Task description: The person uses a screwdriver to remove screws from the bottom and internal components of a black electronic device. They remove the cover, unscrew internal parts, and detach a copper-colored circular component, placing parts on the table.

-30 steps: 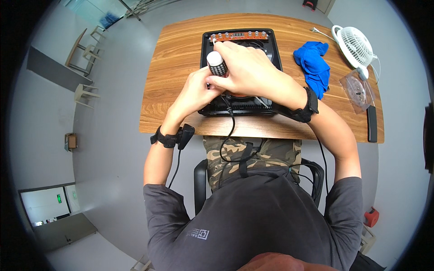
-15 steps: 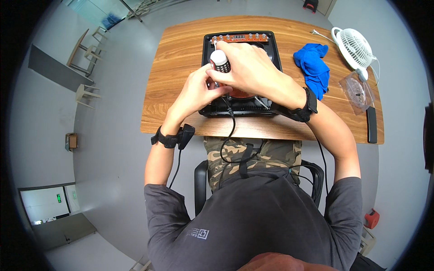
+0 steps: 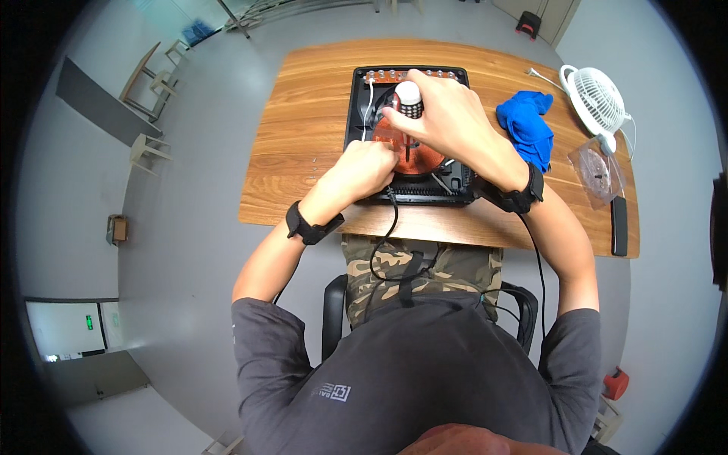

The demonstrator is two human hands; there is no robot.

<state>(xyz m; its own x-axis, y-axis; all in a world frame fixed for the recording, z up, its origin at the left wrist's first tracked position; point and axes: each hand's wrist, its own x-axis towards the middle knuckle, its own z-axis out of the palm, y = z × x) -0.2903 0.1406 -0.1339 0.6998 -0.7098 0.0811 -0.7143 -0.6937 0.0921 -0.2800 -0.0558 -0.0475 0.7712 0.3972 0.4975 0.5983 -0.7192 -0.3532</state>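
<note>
Right hand: forearm angled from near right toward far left, back of hand up, thumb and fingers grasping the checkered, white-ended handle of a screwdriver. Handle stands above the orange-red circuit board, inside the opened black appliance housing on the wooden table. Left hand: nearer and to the left, forearm angled inward, knuckles up, fingers curled at the board's left edge; cannot tell whether they grip anything.

orange disc partly behind right hand
</note>
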